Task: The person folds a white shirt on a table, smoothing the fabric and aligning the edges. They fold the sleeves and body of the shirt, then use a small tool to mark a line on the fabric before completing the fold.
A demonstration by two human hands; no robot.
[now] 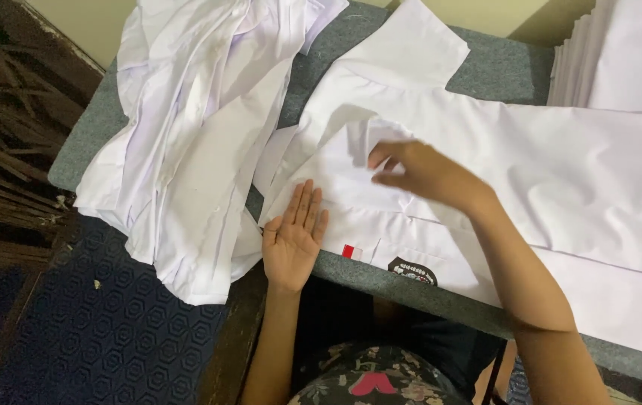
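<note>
In the head view, a white shirt point(531, 157) lies spread flat on the grey table point(486, 71), reaching from centre to the right edge. The left hand point(295, 232) rests fully open, palm up, on its near-left hem, gripping nothing. The right hand point(422, 171) pinches a fold of the cloth between curled fingers. The fabric looks light, soft and limp, best taken at hems or folds. A heap of white garments point(193, 135) crowds the left, hanging over the table edge; a stack of folded white cloth point(621, 52) sits far right.
</note>
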